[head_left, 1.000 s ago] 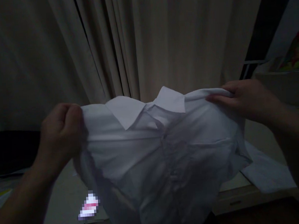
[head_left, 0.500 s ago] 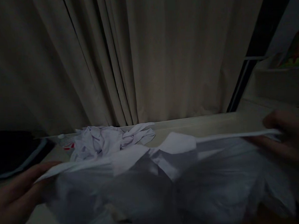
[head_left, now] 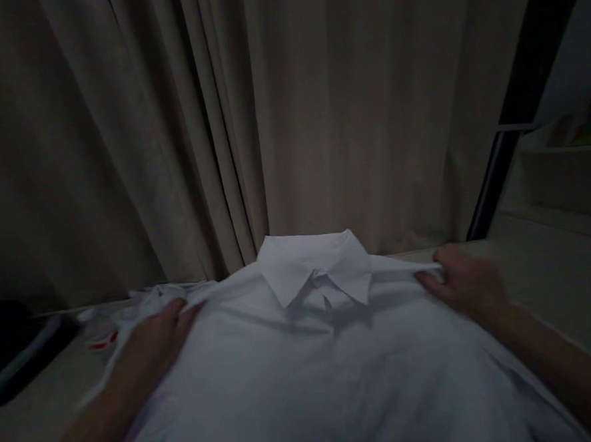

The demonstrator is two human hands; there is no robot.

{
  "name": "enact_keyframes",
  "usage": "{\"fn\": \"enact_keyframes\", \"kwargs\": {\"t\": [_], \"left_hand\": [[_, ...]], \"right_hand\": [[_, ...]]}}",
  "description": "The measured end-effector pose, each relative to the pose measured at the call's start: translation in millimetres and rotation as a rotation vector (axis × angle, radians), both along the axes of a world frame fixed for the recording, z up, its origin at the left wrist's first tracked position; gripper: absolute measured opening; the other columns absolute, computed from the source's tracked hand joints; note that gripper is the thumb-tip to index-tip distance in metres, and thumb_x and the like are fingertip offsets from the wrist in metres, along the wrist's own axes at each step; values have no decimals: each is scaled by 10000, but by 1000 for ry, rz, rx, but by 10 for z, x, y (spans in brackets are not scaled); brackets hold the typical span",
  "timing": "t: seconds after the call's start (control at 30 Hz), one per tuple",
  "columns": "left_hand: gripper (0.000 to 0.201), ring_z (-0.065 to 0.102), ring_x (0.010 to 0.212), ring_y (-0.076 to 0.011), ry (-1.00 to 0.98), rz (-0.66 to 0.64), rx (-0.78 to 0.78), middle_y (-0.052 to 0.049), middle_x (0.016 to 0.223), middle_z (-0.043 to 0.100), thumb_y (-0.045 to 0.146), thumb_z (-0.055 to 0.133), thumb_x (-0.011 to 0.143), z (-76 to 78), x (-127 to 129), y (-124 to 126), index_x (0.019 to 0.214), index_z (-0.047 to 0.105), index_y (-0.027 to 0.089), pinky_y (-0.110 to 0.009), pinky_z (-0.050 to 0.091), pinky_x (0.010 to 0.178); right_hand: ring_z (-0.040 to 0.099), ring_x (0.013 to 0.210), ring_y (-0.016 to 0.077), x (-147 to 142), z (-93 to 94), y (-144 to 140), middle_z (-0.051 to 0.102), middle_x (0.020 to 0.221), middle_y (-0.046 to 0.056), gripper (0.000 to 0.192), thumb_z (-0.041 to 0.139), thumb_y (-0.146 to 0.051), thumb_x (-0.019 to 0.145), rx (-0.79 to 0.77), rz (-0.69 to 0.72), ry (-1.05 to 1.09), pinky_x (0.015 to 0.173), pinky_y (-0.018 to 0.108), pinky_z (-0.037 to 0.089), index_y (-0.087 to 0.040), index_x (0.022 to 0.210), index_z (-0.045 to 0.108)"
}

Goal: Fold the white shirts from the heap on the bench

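Observation:
A white collared shirt (head_left: 315, 373) lies spread front-up on a pale table (head_left: 540, 286), its collar (head_left: 315, 263) pointing away from me toward the curtain. My left hand (head_left: 157, 333) rests on the shirt's left shoulder, fingers closed over the fabric. At the right shoulder seam, my right hand (head_left: 467, 284) pinches the cloth between thumb and fingers. Both forearms reach in from the lower corners.
A beige curtain (head_left: 289, 115) hangs right behind the table. Crumpled white cloth (head_left: 130, 304) with a red mark lies at the left beyond my left hand. A dark object (head_left: 13, 351) sits at the far left. A shelf (head_left: 557, 171) stands at the right. The room is dim.
The shirt was held up in the air by its shoulders a second ago; it has swung down and now lies flat on the table, with both hands still at the shoulders.

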State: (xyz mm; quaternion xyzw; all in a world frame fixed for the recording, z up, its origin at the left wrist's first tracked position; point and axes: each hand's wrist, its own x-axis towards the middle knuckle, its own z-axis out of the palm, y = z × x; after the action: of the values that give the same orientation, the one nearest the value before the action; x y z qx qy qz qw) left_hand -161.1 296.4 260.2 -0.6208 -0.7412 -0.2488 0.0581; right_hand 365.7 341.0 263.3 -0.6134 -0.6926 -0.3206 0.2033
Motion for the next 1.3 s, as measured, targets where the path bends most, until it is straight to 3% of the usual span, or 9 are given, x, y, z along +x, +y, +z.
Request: {"fn": "enact_keyframes", "kwargs": {"t": [0.13,0.27,0.37,0.47,0.63,0.87,1.1,1.2,1.3], "left_hand": [[377,649,902,-257,248,-30,-324,-145,1019,683,354,307,899,-1061,372,725,1086,566,153,-361,478,737],[390,540,1159,-244,325,-258,-250,-148,1262,585,267,342,891,-2119,895,785,1196,561,164,-404,396,973],[472,411,1305,-295,292,-372,-262,-142,1398,480,399,348,899,-2689,1201,620,1306,495,211,-499,306,1062],[662,275,1371,-376,267,-333,-302,-157,1487,341,588,387,837,-3057,1263,464,1398,372,237,-603,215,1081],[728,193,1396,-373,260,-363,-285,-147,1515,275,657,374,810,-3214,1126,325,1421,317,264,-602,168,1108],[580,302,1370,-317,233,-385,-185,-192,1442,404,438,338,896,-2894,1449,701,1336,449,76,-464,296,1112],[587,241,1389,-349,201,-528,-134,-133,1506,313,418,369,880,-3009,2265,1147,1411,336,169,-589,245,1093],[676,204,1380,-426,173,-501,-179,-153,1517,274,555,418,830,-3168,2449,1206,1415,333,228,-699,177,1042],[701,181,1380,-447,190,-472,-169,-166,1506,294,636,399,807,-3302,2483,1237,1395,372,256,-722,98,1032]], "right_hand": [[591,807,220,-302,-1210,753,609,920,113,413,409,-515,882,-333,85,3,678,316,410,-148,919,595],[512,1156,298,-573,-2342,939,521,1283,202,461,485,-392,858,-506,113,66,943,414,394,-122,1229,532],[395,1295,304,-801,-2882,811,409,1418,193,539,427,-434,886,-574,226,129,1051,444,319,-136,1334,463],[320,1348,299,-907,-3184,651,357,1465,162,590,374,-514,897,-627,290,196,1092,481,265,-182,1383,413],[219,1387,314,-879,-3334,560,287,1498,157,675,324,-611,886,-684,283,227,1120,544,153,-200,1420,357],[184,1403,273,-771,-3047,552,252,1512,159,648,295,-525,922,-637,303,318,1136,482,197,-133,1438,310],[510,1208,273,554,-3062,143,552,1289,176,588,262,-464,897,-533,-48,521,1070,422,358,-88,1267,523],[602,1078,300,1132,-3179,-124,642,1154,160,542,316,-486,844,-635,-188,611,969,441,448,-158,1171,597],[671,850,304,1390,-3180,-300,715,888,118,505,429,-523,771,-835,-258,719,800,428,514,-197,1099,632]]}}
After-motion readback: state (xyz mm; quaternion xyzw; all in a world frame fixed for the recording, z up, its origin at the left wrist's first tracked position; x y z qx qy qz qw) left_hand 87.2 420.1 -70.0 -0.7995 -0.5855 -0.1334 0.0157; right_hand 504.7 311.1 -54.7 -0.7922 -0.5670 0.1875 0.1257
